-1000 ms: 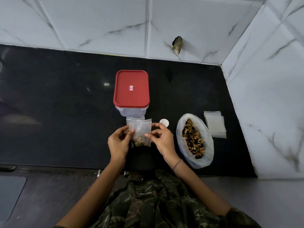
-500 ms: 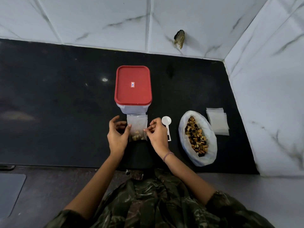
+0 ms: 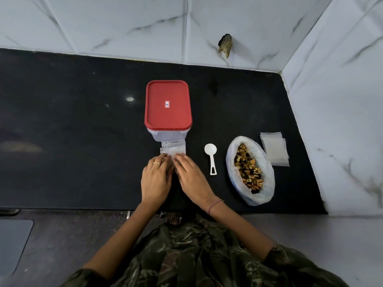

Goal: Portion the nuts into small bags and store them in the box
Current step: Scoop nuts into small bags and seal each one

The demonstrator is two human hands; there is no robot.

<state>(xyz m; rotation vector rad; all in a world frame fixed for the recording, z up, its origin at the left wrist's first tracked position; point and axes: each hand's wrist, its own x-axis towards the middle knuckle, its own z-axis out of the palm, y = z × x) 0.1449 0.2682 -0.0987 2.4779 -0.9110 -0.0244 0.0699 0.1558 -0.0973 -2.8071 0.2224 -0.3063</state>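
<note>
A small clear bag [image 3: 173,149] lies flat on the black counter, right in front of the box. My left hand [image 3: 155,179] and my right hand [image 3: 191,177] rest palm down on its near half, fingers together, covering the nuts in it. Only the bag's empty top end shows beyond my fingertips. The box [image 3: 168,108] is clear plastic with a red lid that is closed. A large white bag of mixed nuts [image 3: 249,169] lies open to the right. Between it and my right hand lies a white plastic scoop [image 3: 211,157].
A small stack of empty clear bags [image 3: 274,149] lies at the far right, close to the marble side wall [image 3: 342,121]. The black counter [image 3: 72,131] stretches to the left. The tiled back wall has a chipped hole [image 3: 225,45].
The small bag was held up between both hands' fingertips; it has been lowered and laid flat on the counter, and both hands now press down on it.
</note>
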